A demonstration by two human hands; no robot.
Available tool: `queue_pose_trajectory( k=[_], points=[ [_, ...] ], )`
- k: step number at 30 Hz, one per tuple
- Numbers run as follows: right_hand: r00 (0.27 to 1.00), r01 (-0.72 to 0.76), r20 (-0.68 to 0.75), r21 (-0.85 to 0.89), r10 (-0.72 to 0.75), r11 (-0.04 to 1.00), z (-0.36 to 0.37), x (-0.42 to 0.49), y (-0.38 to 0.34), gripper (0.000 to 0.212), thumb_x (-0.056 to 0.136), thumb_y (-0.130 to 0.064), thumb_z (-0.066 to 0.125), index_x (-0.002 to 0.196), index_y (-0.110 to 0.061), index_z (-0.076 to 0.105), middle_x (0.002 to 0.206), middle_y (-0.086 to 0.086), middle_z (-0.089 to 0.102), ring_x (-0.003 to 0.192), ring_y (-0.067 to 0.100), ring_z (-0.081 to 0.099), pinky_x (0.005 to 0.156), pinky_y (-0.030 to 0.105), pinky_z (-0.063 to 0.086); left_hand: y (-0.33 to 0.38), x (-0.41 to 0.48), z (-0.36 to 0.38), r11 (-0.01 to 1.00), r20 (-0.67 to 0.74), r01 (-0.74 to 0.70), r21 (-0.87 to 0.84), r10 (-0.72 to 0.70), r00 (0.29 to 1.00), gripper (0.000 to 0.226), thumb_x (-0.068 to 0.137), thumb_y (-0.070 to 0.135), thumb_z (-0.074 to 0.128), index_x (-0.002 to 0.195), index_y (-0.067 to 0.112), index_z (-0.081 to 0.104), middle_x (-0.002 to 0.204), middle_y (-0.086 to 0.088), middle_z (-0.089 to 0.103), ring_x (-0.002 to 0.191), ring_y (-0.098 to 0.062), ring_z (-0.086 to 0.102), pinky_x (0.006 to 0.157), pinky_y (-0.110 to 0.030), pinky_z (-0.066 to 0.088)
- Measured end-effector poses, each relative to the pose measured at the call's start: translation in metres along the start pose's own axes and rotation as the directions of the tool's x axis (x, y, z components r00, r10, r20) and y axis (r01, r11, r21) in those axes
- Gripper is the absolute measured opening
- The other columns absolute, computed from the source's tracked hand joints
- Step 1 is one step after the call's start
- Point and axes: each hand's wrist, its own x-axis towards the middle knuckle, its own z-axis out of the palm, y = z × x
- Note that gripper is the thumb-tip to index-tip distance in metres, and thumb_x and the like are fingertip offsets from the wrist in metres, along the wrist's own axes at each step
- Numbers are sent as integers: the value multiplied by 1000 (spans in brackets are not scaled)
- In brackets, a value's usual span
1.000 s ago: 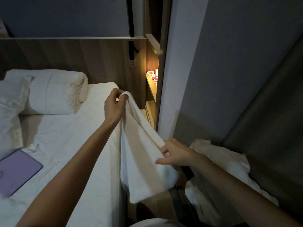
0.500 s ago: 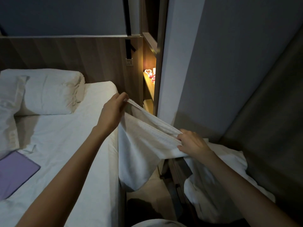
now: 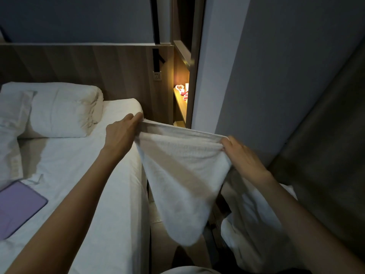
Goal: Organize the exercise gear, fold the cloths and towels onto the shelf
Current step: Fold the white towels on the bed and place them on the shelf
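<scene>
Left hand [image 3: 122, 135]: the top left corner of the white ribbed cotton towel [image 3: 183, 175] is pinched between thumb and fingertips, over the bed's edge.
Right hand [image 3: 244, 155]: the opposite top corner is gripped, fingers curled over the hem; it is held slightly lower than the left.
Left of the hands: a flat lilac rectangular pad [image 3: 17, 208] and a plump white pillow [image 3: 65, 109] lie on the white-sheeted mattress [image 3: 65, 165], both well apart from the towel.
Towel position: hung in the air between the two hands, beside the bed. The top hem is drawn nearly taut and the lower end tapers to a loose rounded tail. Whether it is doubled cannot be told.
Step in hand: judged to be squaring the towel before a fold.
Method: hands to be levelled and a light shake given so the tail drops straight. Corners are then to be matched edge to edge, with the bare sheet used for pressing the crease.
Risk: the tail may twist or sag toward the floor if the hem is slackened.
Shelf: a lit wooden niche [image 3: 180, 103] is seen behind the towel, with small red-and-white items on it; free room cannot be judged.
Far right: a crumpled white cloth heap [image 3: 256, 224] lies below the right forearm, not yet folded.
</scene>
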Motion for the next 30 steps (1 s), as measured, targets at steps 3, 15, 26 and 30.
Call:
queue_pose_trajectory(
  k=[3, 15, 26, 30],
  points=[
    [999, 21, 33, -34, -20, 999, -9, 5, -3, 33, 94, -11, 50, 124, -14, 38, 118, 8, 45, 101, 28, 56, 81, 37, 47, 3, -1, 4, 993, 77, 118, 21, -119, 990, 27, 97, 11, 46, 123, 21, 47, 98, -12, 65, 68, -24, 54, 58, -30, 41],
    [972, 167, -163, -20, -168, 986, -36, 22, 3, 39, 86, -2, 51, 125, -7, 49, 117, 16, 49, 102, 35, 55, 79, 41, 47, -2, 4, -8, 957, -7, 201, -208, -207, 978, 32, 96, 7, 42, 113, 25, 62, 104, -6, 66, 88, -27, 59, 76, -42, 55],
    [959, 20, -282, 6, -18, 1000, -16, 27, -34, 34, 82, -11, 65, 114, -10, 57, 110, 13, 56, 85, 33, 61, 66, 27, 30, 10, -20, 18, 689, -72, 407, -599, -553, 830, 25, 97, 5, 35, 103, 12, 58, 101, -11, 62, 85, -23, 57, 77, -36, 54],
    [960, -94, -267, -37, 81, 995, -32, 45, -40, 33, 91, -16, 53, 124, -20, 52, 121, 7, 54, 85, 36, 61, 66, 32, 30, -8, -10, 5, 709, 18, 333, -622, -412, 911, 32, 98, 9, 31, 107, 13, 61, 102, -9, 64, 79, -26, 64, 71, -42, 60]
  ],
)
